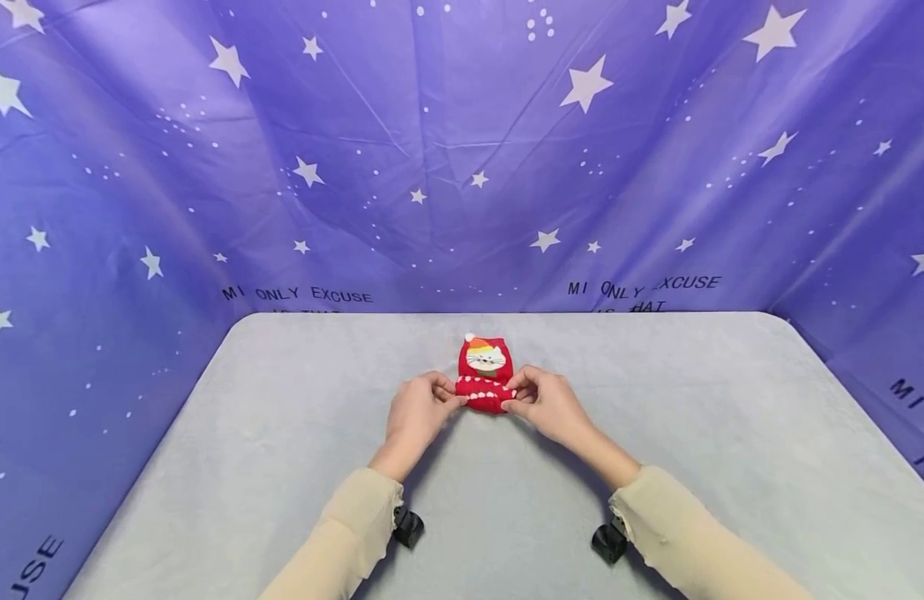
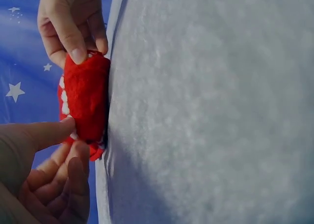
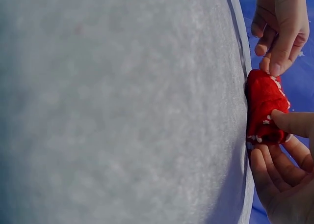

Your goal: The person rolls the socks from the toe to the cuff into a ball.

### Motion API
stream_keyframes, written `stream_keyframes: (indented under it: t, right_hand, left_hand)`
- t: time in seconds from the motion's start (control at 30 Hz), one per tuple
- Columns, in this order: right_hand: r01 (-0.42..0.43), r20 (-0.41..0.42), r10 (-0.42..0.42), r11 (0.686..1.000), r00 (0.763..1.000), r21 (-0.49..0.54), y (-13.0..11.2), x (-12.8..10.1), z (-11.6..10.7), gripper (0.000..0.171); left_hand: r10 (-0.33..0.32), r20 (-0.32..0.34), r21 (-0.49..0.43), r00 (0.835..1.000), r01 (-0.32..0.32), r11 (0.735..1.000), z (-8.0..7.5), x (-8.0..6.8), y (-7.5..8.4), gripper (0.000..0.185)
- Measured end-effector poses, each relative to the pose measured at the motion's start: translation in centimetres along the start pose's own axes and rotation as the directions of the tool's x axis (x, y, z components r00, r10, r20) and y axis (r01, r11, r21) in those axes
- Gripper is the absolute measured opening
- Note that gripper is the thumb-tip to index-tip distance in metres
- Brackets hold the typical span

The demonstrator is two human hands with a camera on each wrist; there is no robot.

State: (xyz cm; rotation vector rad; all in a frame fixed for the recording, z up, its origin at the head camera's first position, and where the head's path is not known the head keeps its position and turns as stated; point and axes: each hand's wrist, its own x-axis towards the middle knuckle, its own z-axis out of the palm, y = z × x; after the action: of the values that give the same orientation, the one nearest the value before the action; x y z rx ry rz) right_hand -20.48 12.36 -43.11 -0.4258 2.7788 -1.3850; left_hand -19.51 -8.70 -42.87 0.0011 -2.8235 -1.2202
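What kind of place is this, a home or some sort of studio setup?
Probably a staged recording booth, not a home: a purple star-printed backdrop wraps three sides of a grey felt-covered table, and the only item is a red sock pinched by both hands.

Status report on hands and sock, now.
Left hand and right hand each pinch an end of the rolled part of the red sock. Sock on grey table, cat face up. Nothing in the way.

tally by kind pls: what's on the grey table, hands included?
Red sock with a cat face, partly rolled: 1
Hands pinching the roll: 2, left hand and right hand
Black wrist cameras: 2, and
Grey table: 1
Total: 6
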Motion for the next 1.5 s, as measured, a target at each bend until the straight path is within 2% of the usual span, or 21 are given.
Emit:
stream_keyframes:
  t: [0.27,0.4,0.53,0.7,0.83,1.0,1.1,1.2,1.33,1.43,1.5]
  right_hand:
    - [0.003,0.007,-0.003,1.0,1.0,0.0,-0.1,0.4,-0.4,0.014]
    - [-0.001,0.039,0.001,1.0,0.999,0.004,-0.4,0.5,-1.1,0.014]
    - [-0.011,0.088,0.007,0.999,0.996,0.05,-0.6,0.6,-1.8,0.013]
    - [-0.034,0.166,0.016,0.994,0.986,0.104,-0.2,0.6,-1.9,0.012]
    - [-0.057,0.203,0.034,0.993,0.978,0.106,0.4,0.2,-1.5,0.013]
    - [-0.076,0.207,0.045,0.987,0.977,0.144,0.7,0.1,-1.1,0.015]
    - [-0.101,0.208,0.063,0.979,0.976,0.175,0.7,0.0,-1.0,0.017]
    - [-0.14,0.23,0.085,0.961,0.969,0.237,0.9,-0.1,-1.0,0.02]
    - [-0.194,0.244,0.122,0.935,0.962,0.297,1.0,-0.3,-1.0,0.024]
    - [-0.169,0.188,0.122,0.949,0.975,0.264,0.9,-0.3,-1.1,0.023]
    - [-0.114,0.121,0.089,0.97,0.989,0.216,0.6,-0.3,-1.1,0.021]
  left_hand:
    - [0.075,-0.009,0.102,0.997,-0.074,0.992,-0.6,0.6,0.2,0.013]
    - [0.09,0.055,0.096,0.994,-0.095,0.991,-1.2,0.7,0.1,0.013]
    - [0.112,0.13,0.109,0.985,-0.126,0.986,-1.8,0.5,0.1,0.015]
    - [0.167,0.176,0.152,0.97,-0.194,0.969,-2.0,0.1,0.0,0.019]
    - [0.2,0.19,0.087,0.961,-0.219,0.972,-1.4,-0.2,-0.4,0.019]
    - [0.26,0.191,0.01,0.947,-0.266,0.964,-0.7,-0.1,-0.9,0.037]
    - [0.291,0.185,-0.003,0.939,-0.296,0.955,-0.5,0.1,-1.2,0.032]
    - [0.271,0.183,-0.08,0.945,-0.26,0.962,-0.4,0.1,-1.4,0.027]
    - [0.192,0.207,-0.197,0.959,-0.151,0.969,-0.4,0.1,-1.7,0.023]
    - [0.13,0.212,-0.206,0.969,-0.085,0.975,-0.4,0.3,-1.6,0.02]
    - [0.091,0.217,-0.198,0.972,-0.047,0.979,-0.3,0.5,-1.5,0.021]
